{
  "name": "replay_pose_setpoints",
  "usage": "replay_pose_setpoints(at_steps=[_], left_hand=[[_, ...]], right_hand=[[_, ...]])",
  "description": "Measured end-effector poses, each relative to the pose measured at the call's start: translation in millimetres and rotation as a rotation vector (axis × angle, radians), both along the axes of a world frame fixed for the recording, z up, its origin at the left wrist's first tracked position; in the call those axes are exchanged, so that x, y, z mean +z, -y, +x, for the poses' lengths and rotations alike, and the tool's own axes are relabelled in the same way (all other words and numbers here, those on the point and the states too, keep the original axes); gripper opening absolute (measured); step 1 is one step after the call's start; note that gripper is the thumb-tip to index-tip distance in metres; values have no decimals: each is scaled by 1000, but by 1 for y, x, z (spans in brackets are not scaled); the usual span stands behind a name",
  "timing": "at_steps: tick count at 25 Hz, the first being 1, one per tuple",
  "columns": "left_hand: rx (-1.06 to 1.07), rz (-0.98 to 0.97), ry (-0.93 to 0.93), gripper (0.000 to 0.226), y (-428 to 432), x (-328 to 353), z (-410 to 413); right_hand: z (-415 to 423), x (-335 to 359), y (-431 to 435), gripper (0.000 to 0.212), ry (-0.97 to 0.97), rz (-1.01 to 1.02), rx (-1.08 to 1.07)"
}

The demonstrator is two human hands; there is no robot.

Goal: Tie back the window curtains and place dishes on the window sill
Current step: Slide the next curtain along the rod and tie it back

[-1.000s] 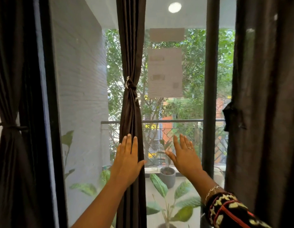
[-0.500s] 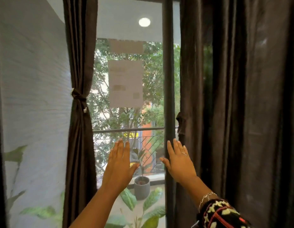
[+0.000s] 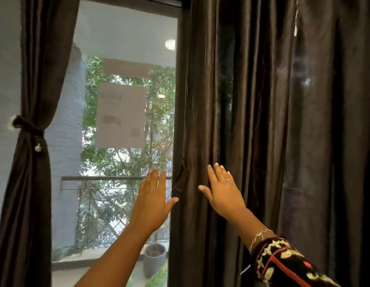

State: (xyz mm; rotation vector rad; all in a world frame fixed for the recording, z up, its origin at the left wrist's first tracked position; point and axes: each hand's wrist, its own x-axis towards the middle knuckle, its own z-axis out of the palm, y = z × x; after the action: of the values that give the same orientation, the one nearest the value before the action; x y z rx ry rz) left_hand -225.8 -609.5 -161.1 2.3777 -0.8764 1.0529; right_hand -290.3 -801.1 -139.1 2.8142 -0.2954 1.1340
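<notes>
Head view: the right hand (image 3: 221, 192), fingers spread, holds nothing in front of the loose curtain (image 3: 263, 121); the left hand (image 3: 153, 197), likewise spread, hovers just left of it.

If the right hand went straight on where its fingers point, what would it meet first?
The loose curtain: the right hand points up into its folds, likely almost touching, though depth is unclear.
</notes>
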Motion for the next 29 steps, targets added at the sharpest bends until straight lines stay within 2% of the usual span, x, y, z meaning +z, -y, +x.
replay_pose_setpoints(at_steps=[9, 15, 17, 20, 23, 25, 27, 29], left_hand=[[-61, -31, 241, 70, 75, 116, 44], [-272, -247, 345, 73, 133, 204, 69], [-269, -274, 429, 81, 155, 232, 74], [-239, -290, 568, 87, 182, 270, 84], [-282, -303, 642, 84, 204, 296, 93], [-325, -318, 608, 75, 218, 303, 98], [-392, -368, 505, 64, 233, 307, 98], [-476, -428, 372, 85, 247, 310, 96]], right_hand=[[47, 119, 60, 68, 228, -119, 46], [91, 220, 88, 56, 439, -272, 68], [98, 250, 100, 49, 571, -319, 81], [93, 289, 128, 41, 836, -278, 115], [85, 314, 162, 42, 1010, -146, -33], [85, 322, 176, 52, 942, 45, -51], [96, 329, 182, 60, 790, 178, 106], [111, 335, 177, 60, 652, 216, 384]])
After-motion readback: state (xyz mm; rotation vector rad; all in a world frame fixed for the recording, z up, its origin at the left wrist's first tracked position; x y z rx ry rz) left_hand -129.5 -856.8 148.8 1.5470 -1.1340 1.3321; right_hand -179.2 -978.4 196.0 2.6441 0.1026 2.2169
